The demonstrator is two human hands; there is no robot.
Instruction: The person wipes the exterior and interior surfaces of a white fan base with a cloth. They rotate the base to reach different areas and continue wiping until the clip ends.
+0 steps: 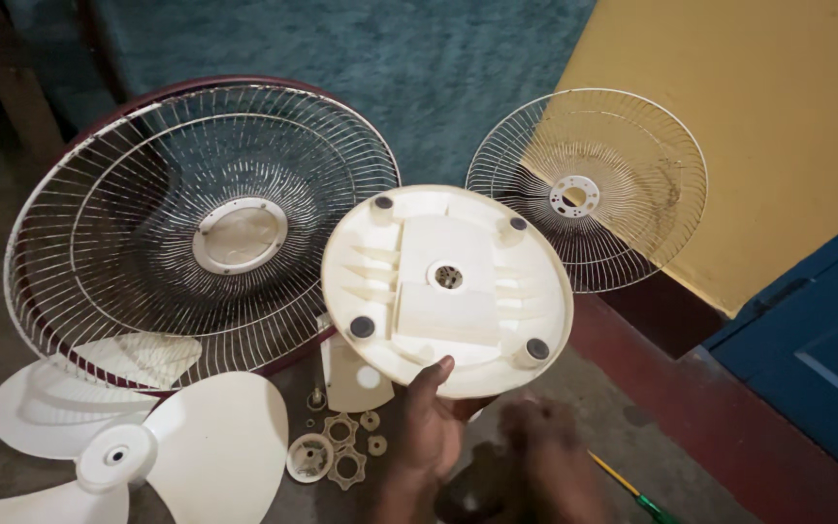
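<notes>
- Two bare hands in shot, low in the frame
- Left hand (429, 427): no glove, no ring, thumb and wrist clear, no sleeve showing
- Right hand (545, 456): bare too, badly blurred, fingers can't be made out

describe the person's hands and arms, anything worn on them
Both are bare: no gloves, rings, watch or sleeves show. The left hand is sharp, with its thumb and part of the forearm in view. The right hand is a motion blur, so finer detail there cannot be told.
</notes>
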